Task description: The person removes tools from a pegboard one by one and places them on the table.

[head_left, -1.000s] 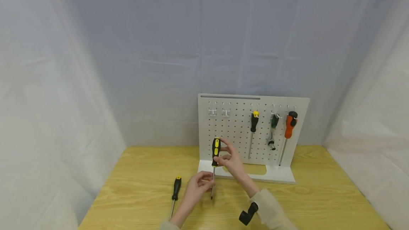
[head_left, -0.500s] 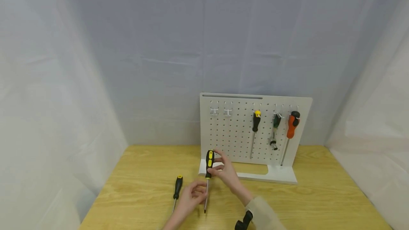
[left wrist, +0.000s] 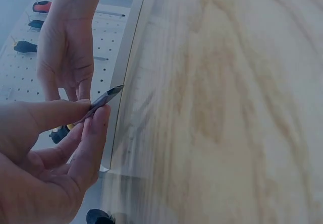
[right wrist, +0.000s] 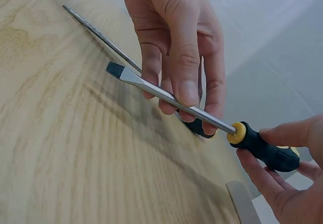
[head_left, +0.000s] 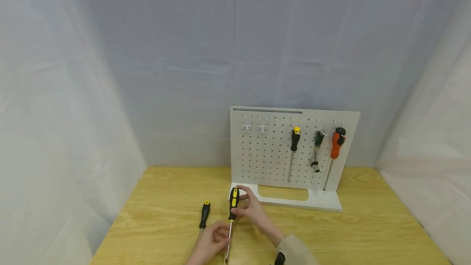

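Observation:
A flat-blade screwdriver (head_left: 233,204) with a black and yellow handle is held between both hands. My right hand (head_left: 252,209) grips its handle with thumb and fingers, plainly seen in the right wrist view. The left hand (head_left: 211,240) pinches the steel shaft (right wrist: 171,99) between thumb and fingers, short of the dark flat tip (right wrist: 115,69). In the left wrist view the shaft end (left wrist: 107,96) sticks out past the left fingertips. Beside the left hand, a second screwdriver (head_left: 205,215) with a black handle lies on the wooden table; that hand partly hides its shaft in the head view.
A white pegboard (head_left: 274,162) stands at the back of the table. On its hooks hang a yellow-topped black screwdriver (head_left: 295,139), a green-handled tool (head_left: 318,139) and an orange screwdriver (head_left: 337,144). Two clear hooks (head_left: 262,128) at its left bear nothing. White sheeting (head_left: 187,93) surrounds the table.
Both hands have drawn the screwdriver down and left, toward the near side of the table and away from the pegboard. Their grip on it looks the same; the second screwdriver stays put.

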Tool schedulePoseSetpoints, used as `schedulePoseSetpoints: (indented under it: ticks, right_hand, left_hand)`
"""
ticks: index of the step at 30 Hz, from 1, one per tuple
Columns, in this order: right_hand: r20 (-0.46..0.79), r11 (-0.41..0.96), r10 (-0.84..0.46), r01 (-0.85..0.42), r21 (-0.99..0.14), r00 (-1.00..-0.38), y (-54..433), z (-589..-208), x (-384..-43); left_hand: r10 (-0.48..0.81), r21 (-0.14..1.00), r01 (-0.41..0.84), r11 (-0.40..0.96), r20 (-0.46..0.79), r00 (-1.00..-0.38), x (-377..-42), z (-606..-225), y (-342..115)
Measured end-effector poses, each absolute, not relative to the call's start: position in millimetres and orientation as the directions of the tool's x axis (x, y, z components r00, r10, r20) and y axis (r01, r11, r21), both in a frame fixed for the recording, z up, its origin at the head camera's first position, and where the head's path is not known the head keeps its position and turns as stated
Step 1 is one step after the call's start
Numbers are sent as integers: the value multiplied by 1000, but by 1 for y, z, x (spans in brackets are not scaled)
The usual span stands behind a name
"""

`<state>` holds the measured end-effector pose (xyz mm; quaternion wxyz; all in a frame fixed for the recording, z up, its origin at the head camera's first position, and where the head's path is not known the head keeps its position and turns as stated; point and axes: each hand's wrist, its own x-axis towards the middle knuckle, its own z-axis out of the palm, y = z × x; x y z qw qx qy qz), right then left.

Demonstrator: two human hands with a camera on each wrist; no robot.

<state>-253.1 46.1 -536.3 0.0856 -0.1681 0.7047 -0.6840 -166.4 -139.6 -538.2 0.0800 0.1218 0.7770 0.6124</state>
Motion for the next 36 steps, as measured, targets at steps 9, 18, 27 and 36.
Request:
schedulePoseSetpoints:
  ticks: [9,18,27,36]
  right_hand:
    - [101,7,-388,-112,-994,-916,36,-549,-248]
    - [70,141,-401,-137,-980,-913,31,-556,-247]
    - [60,207,-394,-152,-966,-917,26,-557,-249]
    - [69,273,-393,-189,-943,-917,19,-560,-253]
  left_hand:
    - [279,935,67,348,-35,-960,-162,-545,-146]
    - [243,900,57,432,-55,-968,-155,-544,-146]
    - [201,865,34,501,-78,-976,-153,-543,-144]
    - [127,826,-40,562,-134,-983,-153,-538,-143]
